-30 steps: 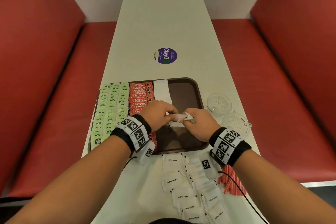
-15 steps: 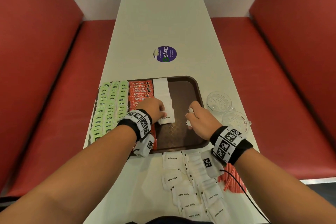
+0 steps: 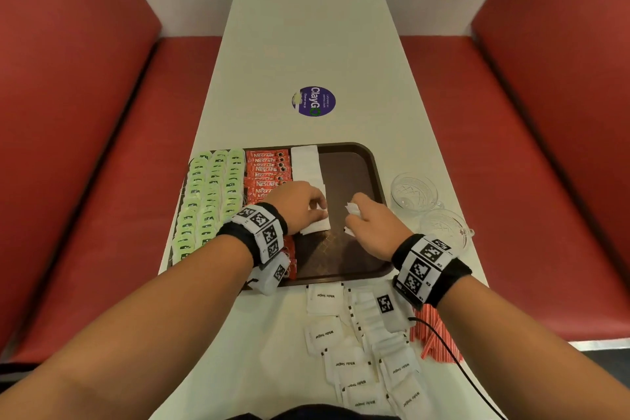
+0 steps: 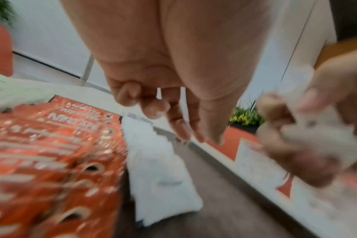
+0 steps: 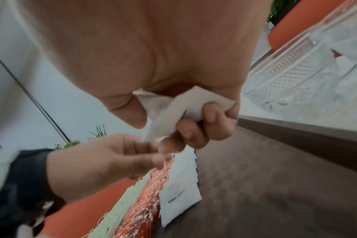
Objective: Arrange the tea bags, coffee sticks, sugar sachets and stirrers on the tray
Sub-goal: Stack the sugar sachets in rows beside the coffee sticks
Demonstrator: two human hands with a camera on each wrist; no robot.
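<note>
1. Green tea bags point(image 3: 208, 194) are ranked at the tray's point(image 3: 373, 160) left; "NESCAFE" is read on the red sticks point(image 3: 267, 169).
2. Left hand point(image 3: 300, 206): fingers relaxed over the white sachet row point(image 3: 305, 164), nothing grasped.
3. Right hand point(image 3: 373, 227): sachets point(image 5: 185, 109) gripped; since a second ago, the hands are parted.
4. "White Sugar" is read on loose sachets point(image 3: 344, 363); "ClayGO" on the sticker point(image 3: 314, 101).

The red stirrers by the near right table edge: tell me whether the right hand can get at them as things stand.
Probably not at once. The stirrers lie uncovered beside the right wrist, so the way is free, but the right hand is over the tray gripping sugar sachets, which it should put down first.
</note>
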